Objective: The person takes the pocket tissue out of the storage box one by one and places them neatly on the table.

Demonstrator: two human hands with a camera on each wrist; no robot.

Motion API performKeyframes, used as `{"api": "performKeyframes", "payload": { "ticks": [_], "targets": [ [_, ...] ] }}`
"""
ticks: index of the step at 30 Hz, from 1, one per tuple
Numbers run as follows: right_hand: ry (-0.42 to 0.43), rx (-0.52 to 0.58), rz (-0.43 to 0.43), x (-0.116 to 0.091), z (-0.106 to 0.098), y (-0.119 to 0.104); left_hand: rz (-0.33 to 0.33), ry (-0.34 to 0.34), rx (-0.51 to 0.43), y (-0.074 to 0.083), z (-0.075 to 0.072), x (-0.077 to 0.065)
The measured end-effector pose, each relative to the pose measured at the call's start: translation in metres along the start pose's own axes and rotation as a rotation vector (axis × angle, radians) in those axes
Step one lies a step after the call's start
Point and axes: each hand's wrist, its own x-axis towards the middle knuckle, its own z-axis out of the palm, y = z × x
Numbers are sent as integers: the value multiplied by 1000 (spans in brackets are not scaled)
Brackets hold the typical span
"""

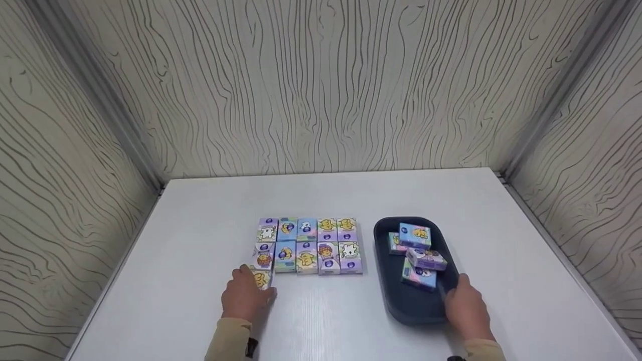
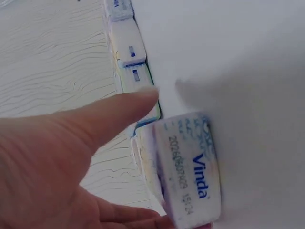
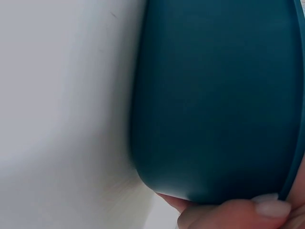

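At the front left of a block of small printed tissue packs, my left hand (image 1: 246, 295) is spread around one tissue pack (image 1: 261, 279). The left wrist view shows that pack's end (image 2: 190, 167), marked "Vinda", with the thumb (image 2: 128, 107) extended apart from it and the fingers at its far side. My right hand (image 1: 467, 307) grips the near right side of a dark blue tray (image 1: 409, 303), thumb over the rim. Several tissue packs (image 1: 420, 276) lie loosely piled in the tray. In the right wrist view only a bare part of the tray (image 3: 214, 105) shows.
Two rows of tissue packs (image 1: 307, 255) lie side by side, printed faces up, on the white table (image 1: 210, 210). The tray stands to their right. Wood-grain panels (image 1: 321, 90) close off the back and both sides.
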Motion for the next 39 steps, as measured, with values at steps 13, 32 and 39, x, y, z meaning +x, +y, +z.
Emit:
{"api": "performKeyframes", "payload": {
  "ticks": [13,32,39],
  "targets": [
    [25,-18,-3,2,4,1,47,-4,-44,-1,5,6],
    [38,-5,7,1,1,3,570,109,4,136,19,1],
    [59,4,-4,-1,3,1,879,-62,203,217,49,-15]
  ]
}}
